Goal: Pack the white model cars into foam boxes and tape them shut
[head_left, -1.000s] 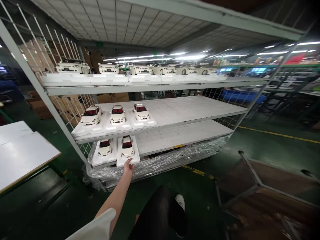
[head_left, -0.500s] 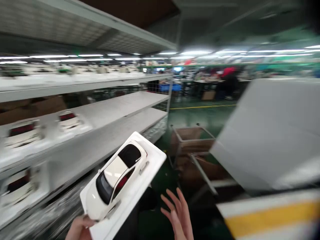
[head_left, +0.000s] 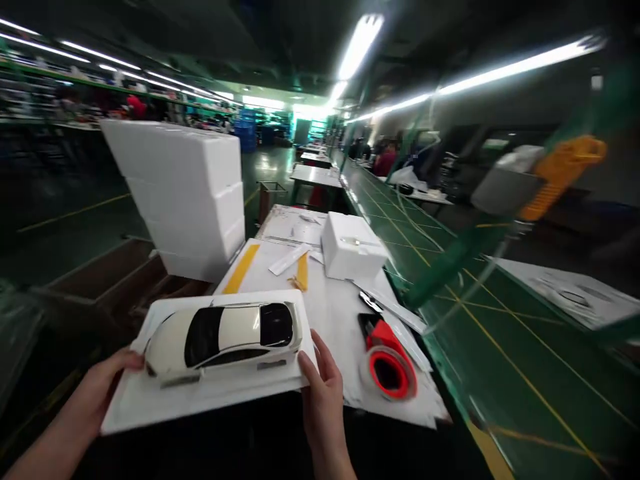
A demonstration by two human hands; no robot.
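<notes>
Both hands carry a white foam tray (head_left: 150, 400) with a white model car (head_left: 223, 337) lying on it, dark windows up, nose toward the left. The left hand (head_left: 103, 393) is closed on the tray's left edge, thumb on top beside the car's nose; the right hand (head_left: 323, 400) clasps the right edge, thumb up by the car's tail. The tray hangs just before a white worktable (head_left: 335, 313). On the table stand a small white foam box (head_left: 353, 253) and a red tape dispenser (head_left: 387, 363); tall stacked foam blocks (head_left: 180, 193) rise at its left. No lettering is readable; the picture is blurred.
</notes>
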